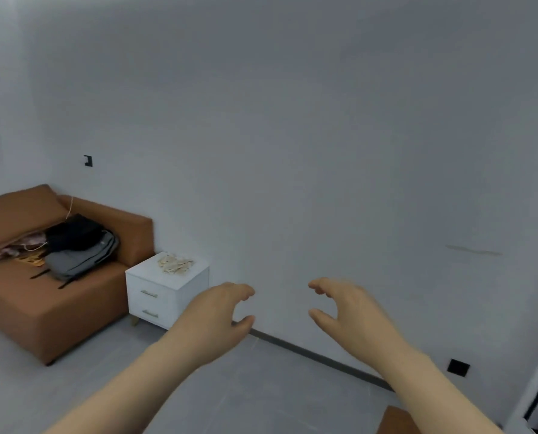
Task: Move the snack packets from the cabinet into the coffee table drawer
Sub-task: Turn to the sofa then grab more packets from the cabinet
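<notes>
- A brown sofa [73, 324] fills the left side, pushed into the corner of the room.
- On its seat lies a pinkish cloth [7, 249], then a black bag [73, 230] resting against a grey bag [79, 258] just in front of it.
- A small black hook [88, 160] is fixed to the wall above the sofa.
- Just right of the sofa arm, against the wall, stands a white cabinet [167, 303] with two drawers, both closed.
- The snack packets [175, 263], pale and loosely heaped, lie on top of the cabinet towards its back; how many there are cannot be told.
- The left hand [214, 321] is held out in the air, just right of the cabinet and well short of the packets. Its fingers [245, 291] are loosely curled and apart from the thumb, holding nothing.
- The right hand [352, 314] is raised level with it, the two facing each other with a gap between. Its fingers [319, 285] are likewise loosely curled, apart from the thumb, and hold nothing.
- A dark skirting strip [308, 352] runs along the foot of the wall behind both forearms.
- A black square socket [458, 367] sits low on the wall to the right.
- The corner of a brown object [396, 421] shows at the bottom edge; what it is cannot be told.
</notes>
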`<state>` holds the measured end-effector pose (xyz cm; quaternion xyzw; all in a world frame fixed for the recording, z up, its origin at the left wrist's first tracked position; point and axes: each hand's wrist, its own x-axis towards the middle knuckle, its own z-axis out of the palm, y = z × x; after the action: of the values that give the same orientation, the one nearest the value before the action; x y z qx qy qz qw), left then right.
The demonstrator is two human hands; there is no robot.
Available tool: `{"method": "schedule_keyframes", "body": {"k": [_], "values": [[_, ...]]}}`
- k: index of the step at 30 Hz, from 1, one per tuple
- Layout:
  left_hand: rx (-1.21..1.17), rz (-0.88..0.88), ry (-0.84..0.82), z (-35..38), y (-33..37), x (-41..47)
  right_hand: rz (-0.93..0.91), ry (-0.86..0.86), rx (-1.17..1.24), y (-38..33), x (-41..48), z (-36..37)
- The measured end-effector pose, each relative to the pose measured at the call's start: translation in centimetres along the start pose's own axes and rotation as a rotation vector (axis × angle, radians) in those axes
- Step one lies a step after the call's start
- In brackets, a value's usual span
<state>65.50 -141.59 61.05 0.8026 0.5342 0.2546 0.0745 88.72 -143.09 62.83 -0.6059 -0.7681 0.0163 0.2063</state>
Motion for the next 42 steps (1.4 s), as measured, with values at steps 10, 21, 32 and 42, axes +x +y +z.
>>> {"method": "schedule_keyframes", "body": {"k": [10,21,32,42], "values": [[0.079,-0.151,0.02,4.3,-7.1,12.3,-0.121,-0.093,0.062,5.6,16.6,6.2],[0.067,-0.223,0.047,5.3,-22.5,26.9,-0.165,-0.182,0.084,4.6,37.3,15.4],[0.11,-0.324,0.037,5.6,-37.7,40.3,-0.209,-0.244,0.144,3.3,57.2,24.9],[0.153,-0.433,0.039,6.4,-51.0,54.0,-0.245,-0.285,0.213,3.4,77.2,33.4]]}}
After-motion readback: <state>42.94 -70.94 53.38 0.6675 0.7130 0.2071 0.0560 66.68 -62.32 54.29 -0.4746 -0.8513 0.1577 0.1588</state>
